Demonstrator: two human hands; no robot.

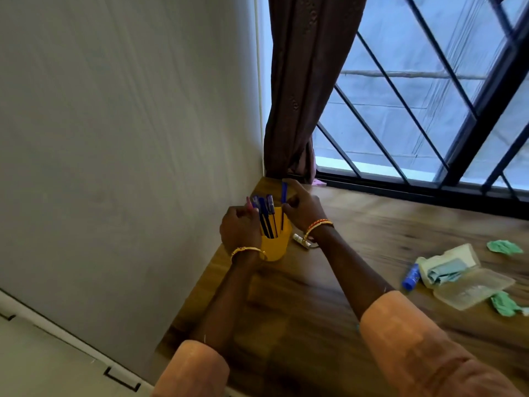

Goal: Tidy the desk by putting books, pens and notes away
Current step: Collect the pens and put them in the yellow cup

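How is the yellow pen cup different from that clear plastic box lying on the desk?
The yellow pen cup stands upright in the desk's far corner; the clear plastic box lies flat, lid open, out to the right. The cup is opaque and holds pens; the box is see-through and holds folded greenish papers. Both hands, left hand and right hand, are at the cup; nobody touches the box. Both rest on the wooden desk.

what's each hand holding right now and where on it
The right hand pinches a blue pen around mid-shaft, its lower end in the yellow cup. The left hand wraps the cup's left side, also touching a pink pen.
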